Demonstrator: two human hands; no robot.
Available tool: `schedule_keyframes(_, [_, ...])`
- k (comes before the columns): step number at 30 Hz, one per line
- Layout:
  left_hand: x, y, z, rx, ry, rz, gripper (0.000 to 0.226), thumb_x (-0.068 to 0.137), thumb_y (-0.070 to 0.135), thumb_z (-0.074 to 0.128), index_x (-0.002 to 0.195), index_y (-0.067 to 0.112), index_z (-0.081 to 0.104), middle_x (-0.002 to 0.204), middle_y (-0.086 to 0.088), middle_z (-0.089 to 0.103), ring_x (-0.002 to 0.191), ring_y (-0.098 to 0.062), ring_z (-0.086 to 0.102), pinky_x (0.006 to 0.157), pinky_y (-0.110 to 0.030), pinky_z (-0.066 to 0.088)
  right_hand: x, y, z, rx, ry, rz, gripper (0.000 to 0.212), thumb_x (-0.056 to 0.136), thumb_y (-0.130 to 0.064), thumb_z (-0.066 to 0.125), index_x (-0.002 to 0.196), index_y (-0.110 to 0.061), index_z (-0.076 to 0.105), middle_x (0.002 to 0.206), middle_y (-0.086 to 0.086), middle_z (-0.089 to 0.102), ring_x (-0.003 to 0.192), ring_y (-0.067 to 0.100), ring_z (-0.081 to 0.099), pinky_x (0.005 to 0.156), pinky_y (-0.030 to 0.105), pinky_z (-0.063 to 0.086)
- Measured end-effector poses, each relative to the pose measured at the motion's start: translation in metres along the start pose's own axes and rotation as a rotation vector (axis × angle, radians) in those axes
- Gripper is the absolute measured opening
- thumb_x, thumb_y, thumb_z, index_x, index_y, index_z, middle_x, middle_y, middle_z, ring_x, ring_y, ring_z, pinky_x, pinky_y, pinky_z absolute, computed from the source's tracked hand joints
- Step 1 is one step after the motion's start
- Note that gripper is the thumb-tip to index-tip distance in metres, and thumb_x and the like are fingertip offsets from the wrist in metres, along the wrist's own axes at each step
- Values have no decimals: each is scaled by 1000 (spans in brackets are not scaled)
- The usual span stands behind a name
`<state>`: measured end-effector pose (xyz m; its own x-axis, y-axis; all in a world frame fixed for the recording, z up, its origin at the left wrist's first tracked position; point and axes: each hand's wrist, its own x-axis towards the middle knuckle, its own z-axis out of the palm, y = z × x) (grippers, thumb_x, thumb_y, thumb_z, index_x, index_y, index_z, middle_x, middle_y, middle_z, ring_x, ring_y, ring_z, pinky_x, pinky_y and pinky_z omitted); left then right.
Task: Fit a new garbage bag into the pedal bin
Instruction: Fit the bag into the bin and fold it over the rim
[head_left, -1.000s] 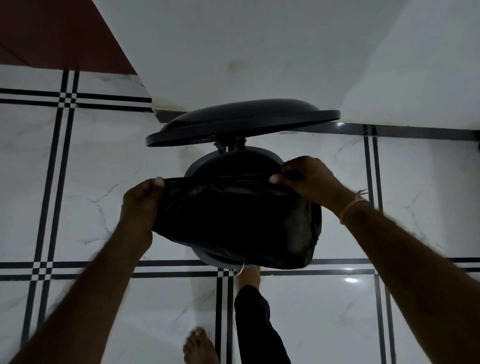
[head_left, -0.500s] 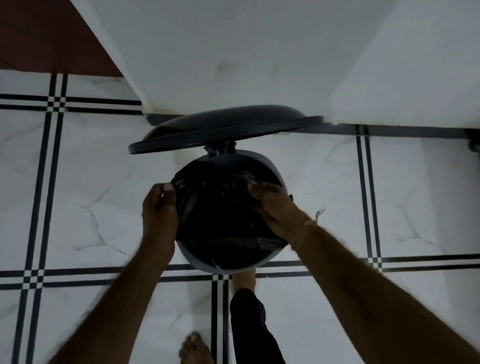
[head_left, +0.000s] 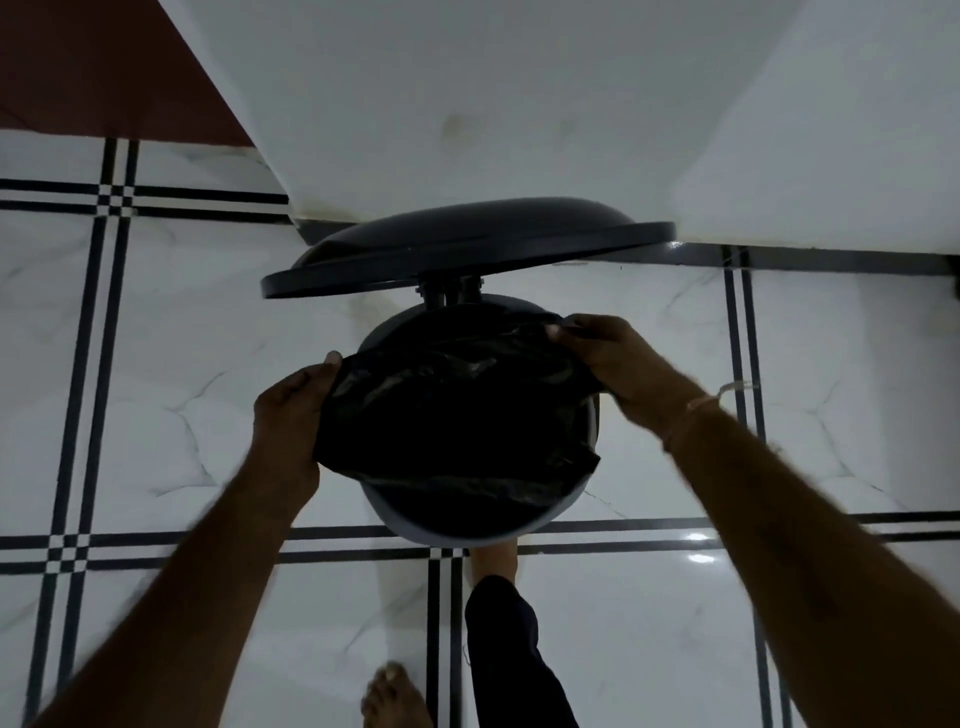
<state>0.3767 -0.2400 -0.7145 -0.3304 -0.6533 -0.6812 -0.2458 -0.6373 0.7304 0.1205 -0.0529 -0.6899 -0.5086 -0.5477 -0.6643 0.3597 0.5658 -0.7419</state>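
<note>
One round grey plastic pedal bin (head_left: 545, 519) stands on white tiles, its one dark domed lid (head_left: 467, 244) raised. One crumpled black plastic garbage bag (head_left: 457, 415) covers the bin's mouth. Two bare hands pinch its edges: left hand (head_left: 291, 415), right hand (head_left: 618, 364).

We see the black garbage bag (head_left: 457, 415) spread over the pedal bin (head_left: 467, 525) mouth. Left hand (head_left: 291, 415) grips its 9 o'clock edge, right hand (head_left: 618, 364) pinches the 2 o'clock edge. Lid (head_left: 467, 244) stands open at 12; a foot (head_left: 493, 558) at 6.
</note>
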Motion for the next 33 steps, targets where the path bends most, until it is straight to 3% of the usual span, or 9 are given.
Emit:
schedule_keyframes(3, [9, 1, -7, 0, 4, -21, 17, 93, 28, 71, 87, 12, 75, 75, 1, 77, 72, -14, 73, 70, -27, 57, 4, -1, -17, -86, -150, -17, 62, 92, -46, 70, 108, 14, 63, 101, 24, 66, 93, 34, 65, 89, 45, 54])
schedule_keyframes(5, [13, 1, -12, 14, 0, -29, 18, 91, 31, 73, 87, 13, 75, 76, 1, 77, 75, -15, 73, 73, -29, 56, 1, 0, -23, -50, -153, -18, 55, 99, -40, 63, 114, 13, 64, 109, 28, 68, 101, 35, 67, 98, 48, 53])
schedule_keyframes(14, [4, 10, 2, 56, -63, 81, 23, 94, 33, 70, 76, 19, 72, 77, 2, 75, 74, -14, 71, 71, -26, 58, -9, -10, -2, -63, -34, -155, 32, 97, -29, 69, 91, 3, 75, 85, 12, 73, 83, 26, 73, 77, 35, 57])
schedule_keyframes(16, [2, 12, 7, 37, -45, 85, 22, 95, 34, 69, 77, 20, 71, 79, 3, 75, 76, -14, 71, 74, -28, 57, -12, -7, 12, -50, -46, -139, 26, 95, -27, 71, 90, -3, 76, 85, 12, 75, 82, 25, 74, 77, 36, 60])
schedule_keyframes(19, [-3, 13, 10, 31, -33, 125, 22, 97, 35, 67, 83, 19, 71, 83, 1, 76, 79, -15, 72, 77, -31, 57, -14, 0, 33, -270, -10, -117, 15, 91, -31, 74, 83, -18, 76, 84, 2, 74, 86, 22, 73, 89, 43, 59])
schedule_keyframes(23, [-8, 16, 14, 53, -35, 215, 23, 100, 32, 62, 90, 13, 66, 84, -2, 72, 77, -13, 70, 71, -26, 60, -12, 1, 51, -33, 6, -169, 11, 94, -14, 71, 84, -10, 72, 78, 0, 71, 82, 20, 68, 82, 33, 55])
schedule_keyframes(25, [-7, 14, 18, 49, -51, 217, 18, 101, 27, 62, 89, 14, 65, 82, 1, 72, 75, -10, 70, 69, -24, 59, -14, 7, 48, -139, 60, -111, 16, 91, -23, 75, 83, -9, 72, 80, -1, 71, 88, 26, 70, 87, 40, 56])
schedule_keyframes(28, [-6, 14, 9, -30, 35, 160, 14, 101, 20, 61, 88, 19, 65, 80, 6, 74, 72, -7, 71, 67, -23, 59, -17, 6, 38, 129, 107, -167, 32, 93, -22, 72, 87, 8, 62, 84, 18, 64, 81, 30, 62, 81, 46, 54])
schedule_keyframes(33, [1, 8, -2, -24, 30, 111, 14, 96, 28, 69, 87, 18, 72, 84, 2, 78, 78, -13, 74, 71, -26, 61, -16, 6, 10, 218, 123, -148, 8, 98, -6, 64, 105, -1, 61, 83, 13, 67, 71, 22, 66, 66, 32, 58])
